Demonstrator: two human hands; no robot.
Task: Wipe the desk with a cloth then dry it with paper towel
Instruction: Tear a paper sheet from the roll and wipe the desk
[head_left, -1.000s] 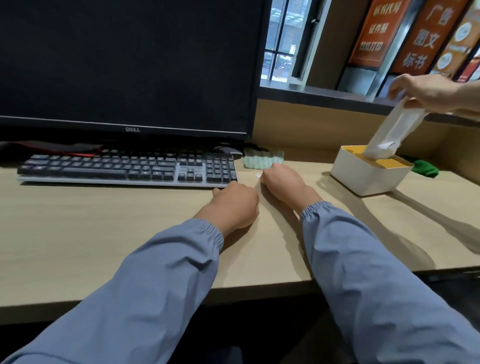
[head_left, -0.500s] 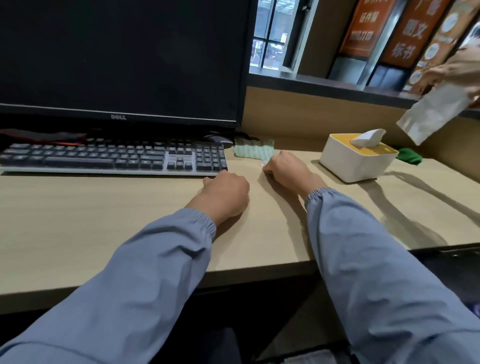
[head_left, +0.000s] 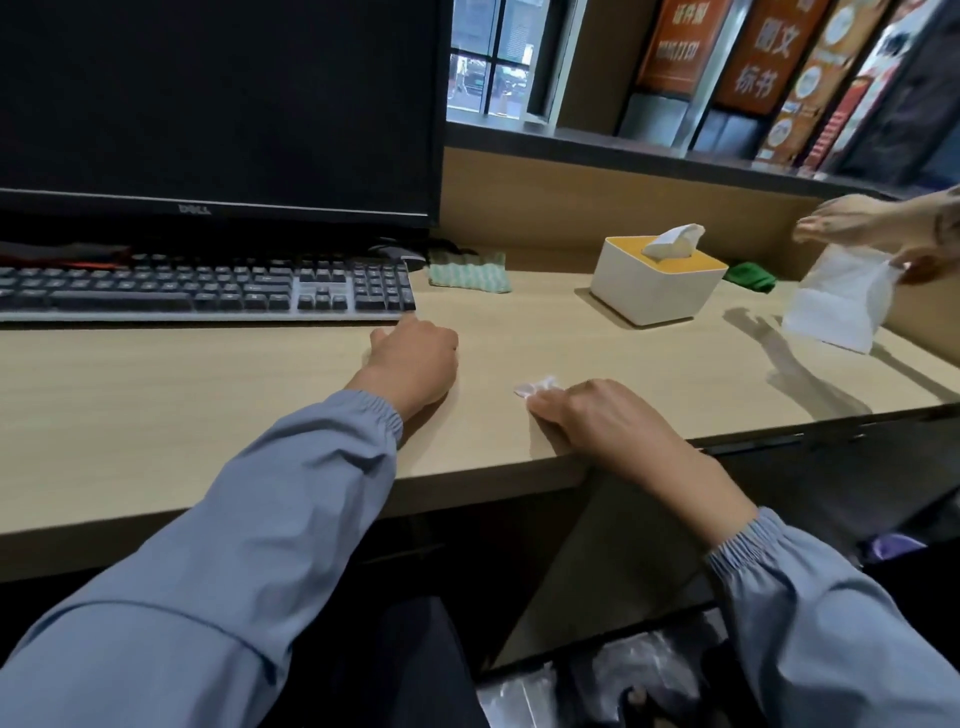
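Reference: tissue box (head_left: 657, 283), white with a yellow top, one tissue sticking up from the slot, sitting on the desk (head_left: 208, 395).

- Left hand (head_left: 413, 364): left of the box and nearer the camera, resting on the desk. Fingers clenched into a fist, nothing visible in it. Thumb side touches or nearly touches the keyboard (head_left: 208, 291); can't tell which.
- Right hand (head_left: 587, 415): in front of the box, close to the desk's front edge, palm down. Fingers bent, tips clamped on a small crumpled paper wad (head_left: 537, 387). Only the wad's left end shows past the fingertips.
- Striped cloth (head_left: 467, 273): green and white, lying flat on the desk left of the box, at about the same depth. No hand on it.
- Green cloth (head_left: 750, 276): bunched up just right of the box and behind it, against the back panel.
- Second person's hand (head_left: 878, 228): right of the box and above desk level, pinching a white tissue sheet (head_left: 836, 301) that hangs down towards the desk.
- Monitor (head_left: 218, 104): far left of the box, screen dark.
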